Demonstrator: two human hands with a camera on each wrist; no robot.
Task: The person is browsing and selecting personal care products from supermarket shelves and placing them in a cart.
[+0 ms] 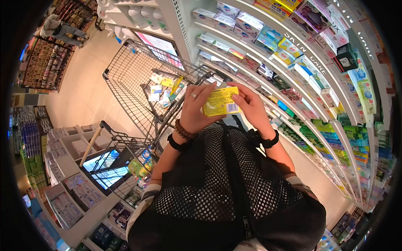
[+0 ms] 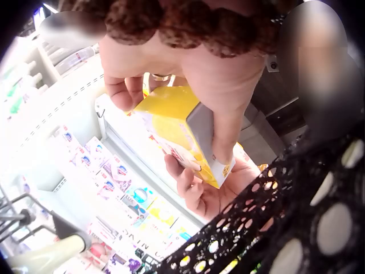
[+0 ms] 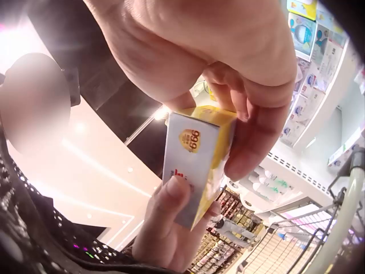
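A small yellow box (image 1: 220, 101) is held between both hands in front of the chest, its printed side with a barcode facing up to the head view. The left hand (image 1: 196, 104) grips its left side and the right hand (image 1: 252, 109) pinches its right side. The left wrist view has the yellow box (image 2: 171, 128) with the left thumb on its grey end, the right fingers (image 2: 191, 185) beneath. From the right wrist, the box's white end (image 3: 190, 154) bears a "999" mark; the left thumb (image 3: 173, 197) presses on it.
A wire shopping cart (image 1: 125, 79) with several packages stands ahead to the left, and a second cart (image 1: 121, 144) is nearer. Shelves (image 1: 268, 46) of boxed goods curve along the right. A person (image 1: 63, 30) is far off at the upper left.
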